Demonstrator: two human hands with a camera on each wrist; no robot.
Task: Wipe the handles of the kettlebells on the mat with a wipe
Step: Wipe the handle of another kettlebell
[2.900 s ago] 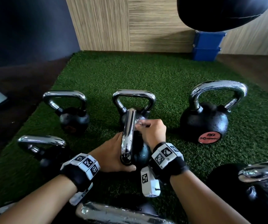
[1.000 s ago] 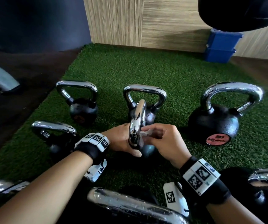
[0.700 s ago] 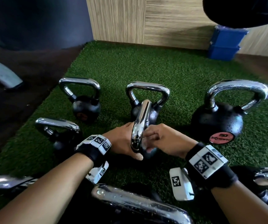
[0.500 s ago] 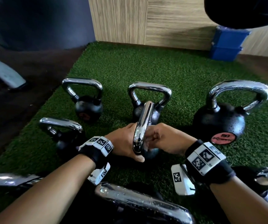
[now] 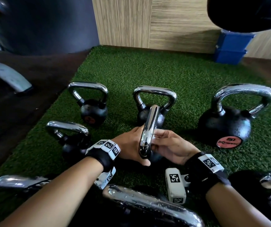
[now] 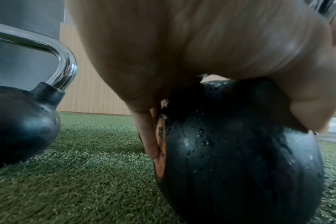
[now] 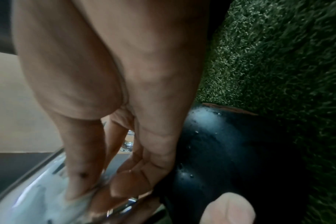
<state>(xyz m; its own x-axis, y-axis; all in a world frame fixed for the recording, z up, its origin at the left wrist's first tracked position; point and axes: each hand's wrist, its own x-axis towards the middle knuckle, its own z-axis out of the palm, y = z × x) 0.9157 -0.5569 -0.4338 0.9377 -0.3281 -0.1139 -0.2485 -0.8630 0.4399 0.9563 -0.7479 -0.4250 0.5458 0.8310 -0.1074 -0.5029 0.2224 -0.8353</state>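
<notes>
The person crouches over a green mat (image 5: 172,71) with several kettlebells, and both hands are on the small one in the middle (image 6: 240,151), whose chrome handle (image 5: 148,128) stands edge-on to the head camera. Compared with about three seconds ago, the right hand (image 5: 169,146) has come down from the top of the handle to its lower part, near the black ball. Its palm is now turned more upward. Thumb and fingers (image 7: 82,174) pinch a thin, wet-looking wipe (image 7: 48,201) against the metal; the wipe is mostly hidden, so its edges cannot be told.

The left hand (image 5: 131,145) has hardly moved. It holds the ball from the other side, fingers curved down over the orange disc, the thumb across the front, and it keeps the kettlebell steady on the mat.

In my judgement the wiping has passed from the top bar to the side leg, so this handle is nearly finished. Other handles show water drops, for example the big one in front (image 5: 148,205), and the large kettlebell at the right (image 5: 226,125) appears to be waiting, so much of the task remains.
</notes>
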